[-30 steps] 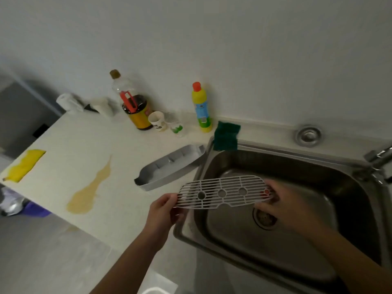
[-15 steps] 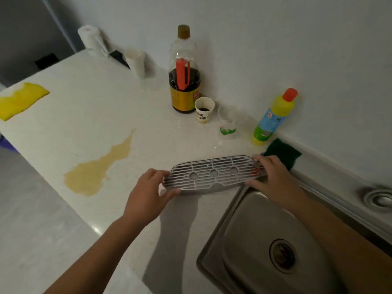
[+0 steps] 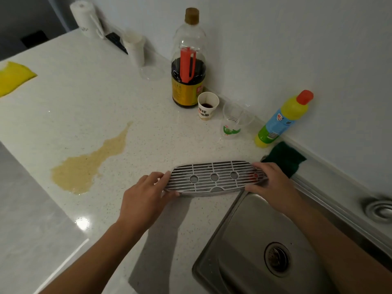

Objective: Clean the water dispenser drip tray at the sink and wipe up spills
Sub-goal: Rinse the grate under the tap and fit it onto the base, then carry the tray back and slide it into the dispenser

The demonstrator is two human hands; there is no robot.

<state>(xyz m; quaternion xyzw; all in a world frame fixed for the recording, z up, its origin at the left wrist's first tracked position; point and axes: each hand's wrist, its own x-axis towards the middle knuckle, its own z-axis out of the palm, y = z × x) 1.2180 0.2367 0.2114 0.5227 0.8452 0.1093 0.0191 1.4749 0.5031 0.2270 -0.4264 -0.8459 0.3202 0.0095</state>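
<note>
The grey drip tray grate [image 3: 214, 177], slatted with three round holes, lies on top of the tray base on the white counter [image 3: 84, 107], just left of the steel sink [image 3: 250, 247]. My left hand [image 3: 146, 194] grips its left end and my right hand [image 3: 269, 179] grips its right end. The tray base shows only as a thin rim under the grate. A tan spill [image 3: 89, 164] spreads across the counter to the left. A green scouring pad [image 3: 284, 158] lies at the sink's back corner, just behind my right hand.
Along the wall stand a dark sauce bottle [image 3: 188, 66], a paper cup [image 3: 207, 107], a clear plastic cup [image 3: 233, 124] and a yellow detergent bottle [image 3: 280, 122]. A yellow cloth [image 3: 12, 77] lies far left. A paper roll [image 3: 84, 18] stands at the back. The counter's front edge drops off at left.
Both hands carried the grate from over the sink leftward onto the tray base on the counter. In the last half second it settled there, and the view moved closer.
</note>
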